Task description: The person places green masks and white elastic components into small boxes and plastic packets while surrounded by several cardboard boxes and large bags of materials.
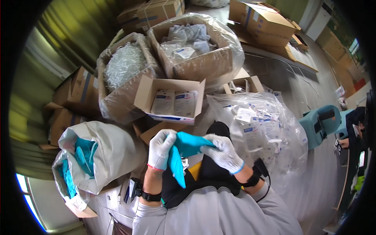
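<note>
Above my lap, a folded teal piece of cloth (188,145) is stretched between my two hands, one pointed end hanging down. My left hand (161,149), in a white knit glove with a red cuff edge, pinches its left side. On the other side my right hand (225,152), gloved in white with a blue cuff edge, grips the right end. Similar teal pieces (85,156) fill an open white sack (113,147) at the left. Just beyond my hands stands an open carton (172,86) with flat white packets (174,103) inside.
A clear plastic bag (291,137) full of printed white packets lies at my right. Behind the carton stand two big plastic-lined boxes, one with clear crinkled material (126,64), one with packets (188,37). A teal plastic chair (321,123) and a seated person (354,125) are farther right.
</note>
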